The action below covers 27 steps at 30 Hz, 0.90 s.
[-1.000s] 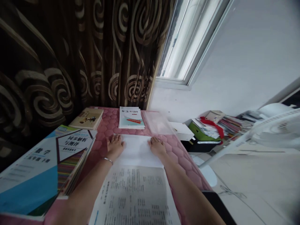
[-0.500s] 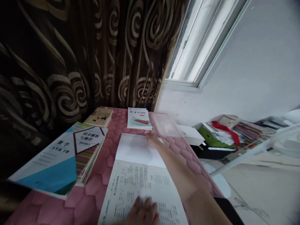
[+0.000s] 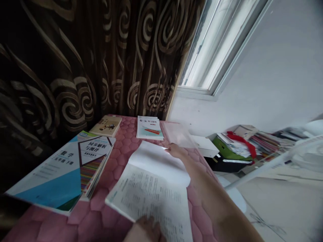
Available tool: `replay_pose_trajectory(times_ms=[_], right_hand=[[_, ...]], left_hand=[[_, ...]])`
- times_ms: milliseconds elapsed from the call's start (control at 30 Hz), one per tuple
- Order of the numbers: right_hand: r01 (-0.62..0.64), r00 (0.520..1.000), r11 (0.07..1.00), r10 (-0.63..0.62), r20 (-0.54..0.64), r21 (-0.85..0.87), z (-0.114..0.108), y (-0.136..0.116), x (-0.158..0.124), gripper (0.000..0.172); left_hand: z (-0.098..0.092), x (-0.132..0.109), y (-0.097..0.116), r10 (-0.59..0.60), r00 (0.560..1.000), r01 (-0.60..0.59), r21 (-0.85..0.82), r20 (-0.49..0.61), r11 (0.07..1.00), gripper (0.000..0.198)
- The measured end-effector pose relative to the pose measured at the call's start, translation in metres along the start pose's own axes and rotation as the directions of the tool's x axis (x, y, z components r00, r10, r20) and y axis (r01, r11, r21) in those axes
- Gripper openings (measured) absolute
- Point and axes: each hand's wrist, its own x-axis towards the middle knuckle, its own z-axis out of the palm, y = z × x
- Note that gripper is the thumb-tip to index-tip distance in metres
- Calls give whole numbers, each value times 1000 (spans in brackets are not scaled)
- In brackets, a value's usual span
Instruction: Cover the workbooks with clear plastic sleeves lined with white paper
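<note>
An open book (image 3: 151,193) with a printed page and a blank white flap (image 3: 157,164) lies over the pink quilted table cover (image 3: 98,215). The flap curves upward, and its far edge is pinched in my right hand (image 3: 175,151). At the near edge of the printed page is my left hand (image 3: 148,228), fingers curled over the book's lower edge and partly blurred. The book's near left corner looks lifted off the cover.
Left of the open book lie stacked workbooks (image 3: 60,171) and a tan book (image 3: 106,126). A white booklet (image 3: 150,127) and a clear plastic sheet (image 3: 179,134) lie at the back. A white fan (image 3: 267,161) stands right, near piled papers (image 3: 232,144).
My right hand has moved slightly right, bending the white flap upward. The book has tilted and shifted, and my left hand has gone from lying on the page to gripping its near edge.
</note>
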Motion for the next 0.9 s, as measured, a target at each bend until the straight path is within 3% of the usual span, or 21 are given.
replay_pose_trajectory(times_ms=[100,167,233,300,367,467,533,633,733,800,900], right_hand=[[-62,996,996,67,-66,69,-18,37,-20,22],[-81,991,989,94,-99,126,-27,61,-39,26],[-87,987,976,112,-119,198,-29,84,-61,31],[-95,982,916,150,-114,389,-21,103,-84,35],[-159,978,821,205,-23,548,-7,118,-108,40],[-230,967,756,249,56,613,16,132,-136,43],[-229,965,756,259,41,613,28,137,-147,43],[-250,951,752,310,7,609,34,137,-156,42],[-258,936,704,352,-10,662,32,131,-161,38],[-270,926,596,376,35,756,25,126,-167,34],[-324,891,357,425,157,876,11,117,-177,34]], left_hand=[[-39,-1,-42,-187,982,186,-39,-38,982,5],[-56,-3,-72,-367,929,363,-83,-45,928,19],[-61,-6,-101,-480,874,468,-137,-79,873,29],[-56,-9,-125,-600,789,572,-201,-128,795,31],[-46,-12,-144,-729,673,680,-282,-126,677,28],[-35,-14,-162,-872,489,808,-375,-3,455,22],[-33,-11,-168,-897,420,857,-386,140,341,20],[-37,-2,-173,-872,384,899,-341,304,277,28],[-37,9,-177,-887,332,929,-272,321,249,28],[-32,14,-178,-896,315,933,-273,312,233,21],[-23,13,-178,-903,318,917,-337,289,215,20]])
